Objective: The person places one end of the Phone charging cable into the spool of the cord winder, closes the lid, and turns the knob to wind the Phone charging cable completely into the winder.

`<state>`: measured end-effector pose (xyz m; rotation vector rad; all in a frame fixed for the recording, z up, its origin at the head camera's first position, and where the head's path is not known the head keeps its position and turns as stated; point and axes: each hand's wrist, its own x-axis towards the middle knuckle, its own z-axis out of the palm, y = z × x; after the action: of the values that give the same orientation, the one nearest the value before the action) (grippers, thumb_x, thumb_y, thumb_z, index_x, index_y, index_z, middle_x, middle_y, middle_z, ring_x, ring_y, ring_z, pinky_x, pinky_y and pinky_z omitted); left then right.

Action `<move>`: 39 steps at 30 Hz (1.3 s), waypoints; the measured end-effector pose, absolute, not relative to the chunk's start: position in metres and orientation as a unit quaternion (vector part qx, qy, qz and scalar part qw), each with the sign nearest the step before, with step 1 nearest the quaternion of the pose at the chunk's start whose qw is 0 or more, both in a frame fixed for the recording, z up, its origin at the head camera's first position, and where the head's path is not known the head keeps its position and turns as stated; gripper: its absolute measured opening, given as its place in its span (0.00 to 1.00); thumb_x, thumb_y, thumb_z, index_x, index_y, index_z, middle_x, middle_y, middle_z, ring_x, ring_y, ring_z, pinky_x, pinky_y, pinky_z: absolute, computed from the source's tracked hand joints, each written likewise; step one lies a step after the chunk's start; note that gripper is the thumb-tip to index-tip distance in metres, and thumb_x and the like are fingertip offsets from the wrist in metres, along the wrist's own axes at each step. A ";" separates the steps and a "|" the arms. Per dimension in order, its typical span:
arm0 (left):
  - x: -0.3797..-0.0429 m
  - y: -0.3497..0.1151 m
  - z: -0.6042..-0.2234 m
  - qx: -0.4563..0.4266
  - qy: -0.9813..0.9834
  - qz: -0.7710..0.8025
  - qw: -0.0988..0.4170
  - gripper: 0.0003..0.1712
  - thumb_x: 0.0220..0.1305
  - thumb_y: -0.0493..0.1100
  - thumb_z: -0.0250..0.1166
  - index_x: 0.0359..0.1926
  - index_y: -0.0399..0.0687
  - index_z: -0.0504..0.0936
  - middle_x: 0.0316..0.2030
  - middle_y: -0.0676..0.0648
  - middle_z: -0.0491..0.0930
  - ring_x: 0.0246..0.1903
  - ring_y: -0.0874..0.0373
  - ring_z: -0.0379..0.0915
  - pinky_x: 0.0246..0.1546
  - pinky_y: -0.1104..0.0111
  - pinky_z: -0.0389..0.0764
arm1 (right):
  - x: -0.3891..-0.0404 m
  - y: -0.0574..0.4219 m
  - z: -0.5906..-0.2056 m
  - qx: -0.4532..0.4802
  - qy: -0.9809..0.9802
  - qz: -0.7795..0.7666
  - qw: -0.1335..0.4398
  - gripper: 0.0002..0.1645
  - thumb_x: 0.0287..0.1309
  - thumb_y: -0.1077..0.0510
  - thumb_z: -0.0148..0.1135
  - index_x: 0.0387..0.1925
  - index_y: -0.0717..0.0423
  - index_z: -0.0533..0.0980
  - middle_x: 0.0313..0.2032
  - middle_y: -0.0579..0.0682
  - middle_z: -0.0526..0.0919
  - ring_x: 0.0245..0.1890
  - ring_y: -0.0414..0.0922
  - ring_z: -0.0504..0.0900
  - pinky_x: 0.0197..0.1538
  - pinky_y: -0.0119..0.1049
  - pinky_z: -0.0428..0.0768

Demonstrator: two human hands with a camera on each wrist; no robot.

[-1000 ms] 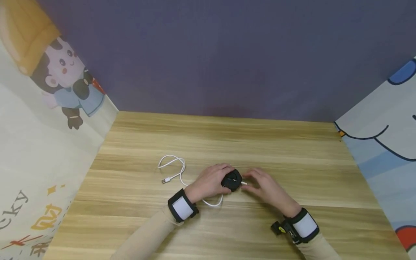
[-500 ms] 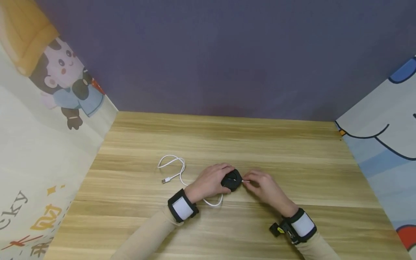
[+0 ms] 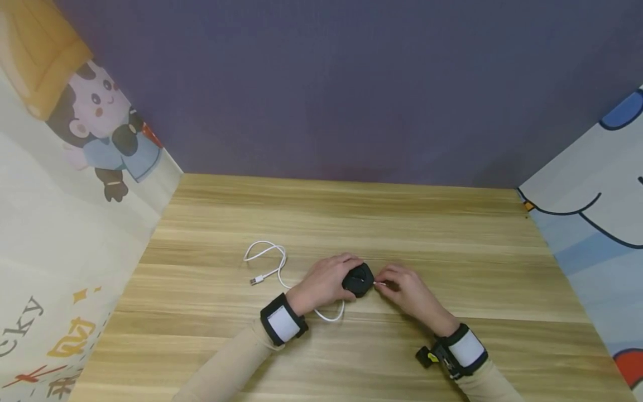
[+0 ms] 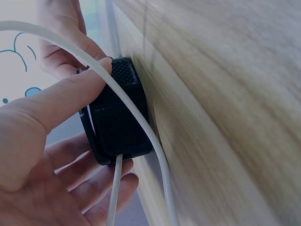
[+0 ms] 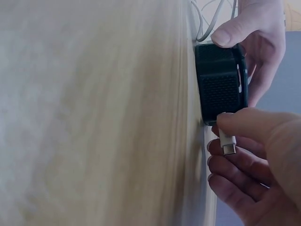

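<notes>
My left hand (image 3: 324,282) grips a black many-sided case, seemingly a cable winder (image 3: 358,280), with thumb and fingers on opposite sides. It sits on the wooden table, its sides textured in the right wrist view. A white USB cable (image 3: 329,319) emerges on the left and runs past my left hand to a USB-A plug (image 3: 258,278) lying on the table. At the case's right side, my right hand (image 3: 409,291) pinches the cable's other end. In the right wrist view, that end's USB-C plug (image 5: 228,145) sticks out below the thumb. The cable inside the case is mostly hidden.
Farther left, a loose loop of the cable (image 3: 266,245) lies on the wooden table (image 3: 351,218). A dark blue panel (image 3: 326,89) stands behind the table. Printed panels with cartoon figures flank both sides. Both wrists wear black straps.
My right hand has moved slightly left and its thumb and fingers have closed on the USB-C end. The left hand and the black case have stayed in place.
</notes>
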<state>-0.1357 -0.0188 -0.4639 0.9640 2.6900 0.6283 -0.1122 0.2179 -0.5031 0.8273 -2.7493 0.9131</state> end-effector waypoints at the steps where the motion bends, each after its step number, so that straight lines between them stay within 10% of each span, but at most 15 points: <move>1: -0.136 -0.019 -0.464 0.328 0.914 0.213 0.107 0.45 0.53 0.50 0.82 0.71 0.47 0.75 0.68 0.47 0.75 0.65 0.50 0.74 0.64 0.59 0.76 | -0.112 0.218 -0.503 0.272 -0.912 0.301 0.062 0.05 0.57 0.65 0.76 0.35 0.53 0.87 0.35 0.43 0.85 0.37 0.38 0.83 0.40 0.36 0.85; 12: -0.136 -0.017 -0.466 0.327 0.918 0.205 0.096 0.45 0.51 0.49 0.83 0.69 0.48 0.75 0.66 0.48 0.77 0.63 0.52 0.76 0.62 0.60 0.78 | -0.108 0.212 -0.492 0.270 -0.910 0.305 0.070 0.21 0.60 0.53 0.75 0.53 0.55 0.81 0.52 0.49 0.82 0.55 0.48 0.81 0.57 0.50 0.82; 39: -0.147 -0.029 -0.460 0.380 0.891 0.205 0.142 0.46 0.60 0.55 0.77 0.75 0.47 0.69 0.69 0.46 0.73 0.64 0.51 0.74 0.65 0.59 0.76 | -0.101 0.179 -0.476 0.287 -0.926 0.236 0.066 0.19 0.55 0.50 0.80 0.43 0.54 0.84 0.53 0.54 0.79 0.54 0.51 0.80 0.55 0.47 0.82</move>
<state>-0.1465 -0.0291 -0.4599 1.0961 2.5700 0.5922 -0.1009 0.1791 -0.4758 0.8644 -2.7930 0.7112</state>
